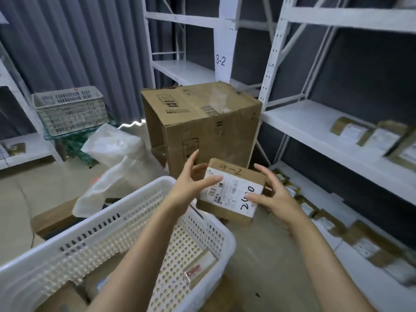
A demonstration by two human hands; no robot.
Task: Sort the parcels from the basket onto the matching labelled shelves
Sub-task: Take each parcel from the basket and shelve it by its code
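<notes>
I hold the parcel [231,188] marked "4-2" in the air between both hands, just past the far corner of the white basket [90,235] and in front of a big cardboard box [202,122]. My left hand [189,183] pinches its left edge with the thumb on the label, and my right hand [274,194] curls round the right edge, thumb pressing the label too. White shelves [315,122] with other parcels stand to my right.

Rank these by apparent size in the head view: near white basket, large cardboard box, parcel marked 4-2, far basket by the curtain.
1. near white basket (closeness inflates it)
2. large cardboard box
3. parcel marked 4-2 and far basket look alike; not ranked
</notes>
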